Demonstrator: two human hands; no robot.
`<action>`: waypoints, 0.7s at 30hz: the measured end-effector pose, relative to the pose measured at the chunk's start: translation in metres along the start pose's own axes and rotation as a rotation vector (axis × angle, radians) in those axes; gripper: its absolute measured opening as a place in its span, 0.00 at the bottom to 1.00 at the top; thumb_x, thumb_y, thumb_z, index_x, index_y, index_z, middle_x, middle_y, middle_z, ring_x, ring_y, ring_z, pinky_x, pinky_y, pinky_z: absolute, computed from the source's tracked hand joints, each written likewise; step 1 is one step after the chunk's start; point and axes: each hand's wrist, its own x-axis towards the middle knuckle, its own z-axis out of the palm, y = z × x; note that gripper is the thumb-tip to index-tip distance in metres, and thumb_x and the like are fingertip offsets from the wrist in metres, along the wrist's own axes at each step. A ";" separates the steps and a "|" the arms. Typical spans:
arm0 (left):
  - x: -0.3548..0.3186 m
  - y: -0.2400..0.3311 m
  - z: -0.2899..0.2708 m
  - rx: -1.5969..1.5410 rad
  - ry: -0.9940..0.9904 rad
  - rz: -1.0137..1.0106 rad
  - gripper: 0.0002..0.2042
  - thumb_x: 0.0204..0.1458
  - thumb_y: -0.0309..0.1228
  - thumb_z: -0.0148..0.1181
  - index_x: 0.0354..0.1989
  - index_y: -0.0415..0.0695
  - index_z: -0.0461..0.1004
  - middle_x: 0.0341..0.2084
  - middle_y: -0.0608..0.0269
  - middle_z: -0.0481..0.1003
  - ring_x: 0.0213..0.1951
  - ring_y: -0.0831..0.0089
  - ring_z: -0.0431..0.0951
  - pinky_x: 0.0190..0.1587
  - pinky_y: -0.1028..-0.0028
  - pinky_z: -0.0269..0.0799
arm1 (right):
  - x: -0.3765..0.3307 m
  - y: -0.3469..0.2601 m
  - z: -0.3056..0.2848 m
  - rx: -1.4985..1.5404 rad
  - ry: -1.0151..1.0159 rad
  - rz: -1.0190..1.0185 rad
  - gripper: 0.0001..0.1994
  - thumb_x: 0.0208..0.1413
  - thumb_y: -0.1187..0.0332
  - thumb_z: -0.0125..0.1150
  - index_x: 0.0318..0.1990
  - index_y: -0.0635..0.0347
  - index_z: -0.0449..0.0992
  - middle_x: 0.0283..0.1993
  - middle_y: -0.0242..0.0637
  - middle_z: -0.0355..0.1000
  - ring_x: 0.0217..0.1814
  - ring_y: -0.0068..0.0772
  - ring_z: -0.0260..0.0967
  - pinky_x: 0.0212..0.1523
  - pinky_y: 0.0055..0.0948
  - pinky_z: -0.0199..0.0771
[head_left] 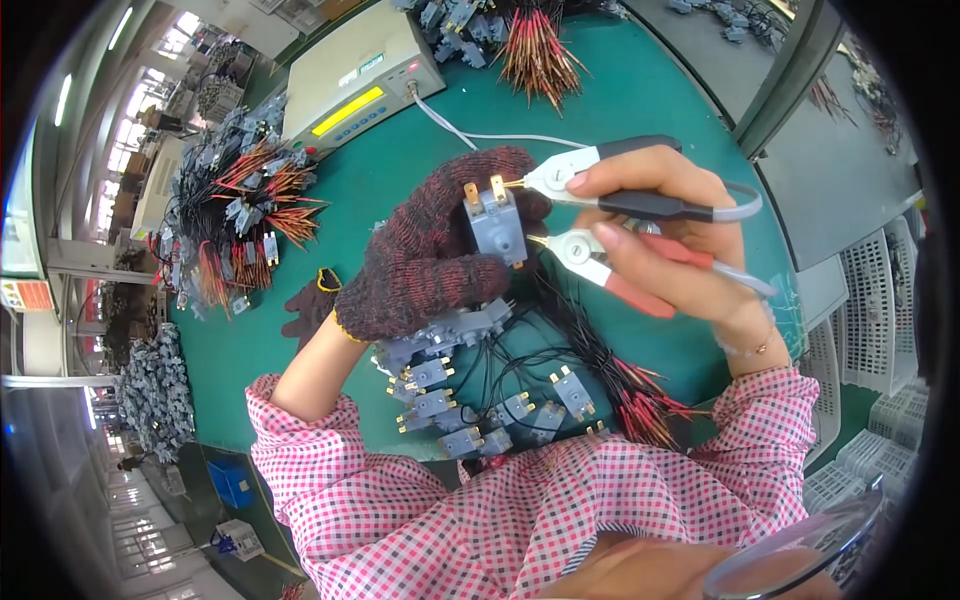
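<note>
In the head view, a small grey switch (497, 222) with brass tabs on top is held up above the green surface (660, 110) by the left hand (430, 255), which is covered by a dark knitted glove. The gloved fingers (450, 280) are clamped around the switch, with the thumb below it and the other fingers curled behind it. Just to the right of those fingers, two test probes are gripped together in the bare right hand (665, 235). The black-handled probe (620, 180) is pinched under the index finger (625, 172), and its white tip is touching a brass tab at the top of the switch. The red-handled probe (610, 268) lies lower in the same closed hand, its tip meeting the side of the switch. Below the left fingers, a cluster of similar grey switches (450, 400) joined by black wires (590, 350) is spread on the surface. Beyond the fingers, a beige tester box (355, 75) with a yellow display stands on the surface, and a white cable (470, 132) runs from it toward the probes. Far left of the fingers, a heap of wired switches (240, 210) is piled up.
</note>
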 end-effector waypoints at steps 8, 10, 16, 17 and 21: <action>-0.004 0.005 0.013 0.120 0.089 -0.028 0.32 0.49 0.21 0.62 0.63 0.44 0.56 0.48 0.59 0.71 0.48 0.73 0.71 0.51 0.71 0.69 | 0.002 0.002 0.001 -0.083 -0.006 -0.088 0.13 0.48 0.80 0.56 0.43 0.64 0.74 0.39 0.37 0.74 0.38 0.26 0.73 0.42 0.24 0.71; -0.005 0.003 0.013 0.139 0.087 0.004 0.31 0.49 0.21 0.62 0.63 0.44 0.57 0.48 0.60 0.71 0.47 0.74 0.72 0.50 0.72 0.69 | 0.002 0.001 0.002 -0.091 -0.007 -0.128 0.13 0.48 0.80 0.57 0.43 0.64 0.74 0.38 0.37 0.74 0.38 0.27 0.74 0.41 0.24 0.71; -0.004 0.003 0.015 0.281 0.111 0.024 0.30 0.49 0.23 0.63 0.62 0.42 0.57 0.45 0.62 0.72 0.46 0.76 0.71 0.50 0.74 0.69 | -0.002 -0.001 0.003 -0.157 -0.039 -0.119 0.14 0.47 0.80 0.58 0.43 0.62 0.74 0.34 0.37 0.74 0.36 0.28 0.74 0.37 0.24 0.71; -0.004 0.003 0.016 0.263 0.119 0.029 0.30 0.49 0.23 0.62 0.62 0.42 0.57 0.44 0.63 0.72 0.46 0.76 0.71 0.49 0.74 0.69 | -0.002 0.000 0.003 -0.175 -0.041 -0.128 0.14 0.47 0.80 0.58 0.44 0.63 0.74 0.33 0.37 0.74 0.36 0.28 0.74 0.37 0.24 0.71; -0.008 0.004 0.015 0.240 0.119 0.034 0.30 0.50 0.23 0.61 0.62 0.43 0.57 0.43 0.63 0.72 0.45 0.77 0.72 0.49 0.74 0.69 | 0.001 0.000 0.006 -0.175 -0.037 -0.155 0.14 0.48 0.79 0.58 0.44 0.63 0.73 0.32 0.36 0.73 0.35 0.26 0.73 0.38 0.24 0.71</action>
